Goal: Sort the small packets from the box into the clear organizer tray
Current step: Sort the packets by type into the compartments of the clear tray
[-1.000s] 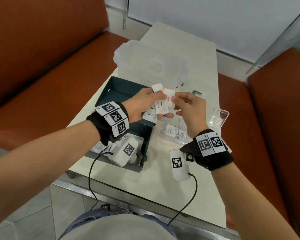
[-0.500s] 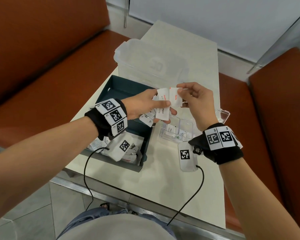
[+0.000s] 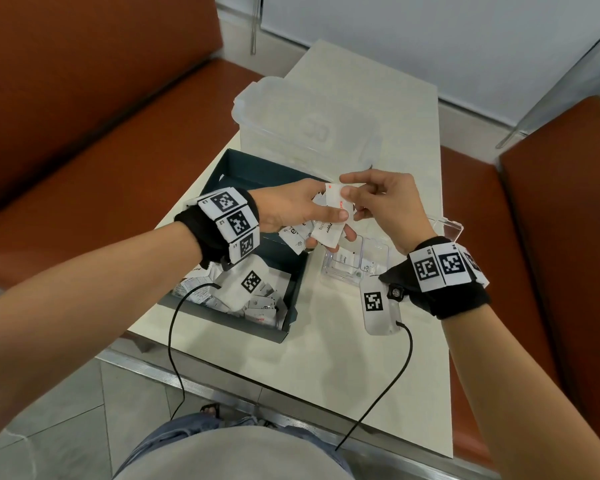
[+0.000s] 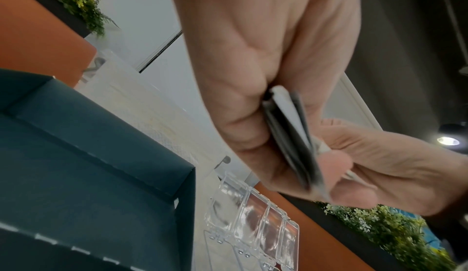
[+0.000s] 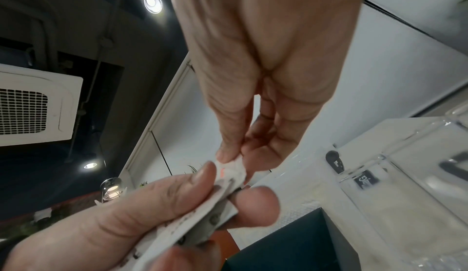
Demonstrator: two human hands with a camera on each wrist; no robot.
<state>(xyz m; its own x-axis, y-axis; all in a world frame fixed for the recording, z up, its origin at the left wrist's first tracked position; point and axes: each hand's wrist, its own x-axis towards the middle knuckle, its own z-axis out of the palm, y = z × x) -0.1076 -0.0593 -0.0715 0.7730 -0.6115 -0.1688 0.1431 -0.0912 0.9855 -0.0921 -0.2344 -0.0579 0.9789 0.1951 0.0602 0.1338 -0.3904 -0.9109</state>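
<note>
Packets, thin white paper sachets with small print, sit fanned in the left hand at the centre of the head view, thumb on top and fingers curled beneath. The right hand meets them from the right, its thumb and forefinger pinching the top edge of the uppermost packet, the one with red lettering, whose long axis runs roughly up and down the frame. The clear organizer tray lies directly below the right hand, a rigid, glossy, ribbed plastic piece already holding a few sachets, so the right hand looks the nearer one to drop it in. The dark teal cardboard box, matte, sits left of centre on the pale table, with more packets heaped at its lower end.
</note>
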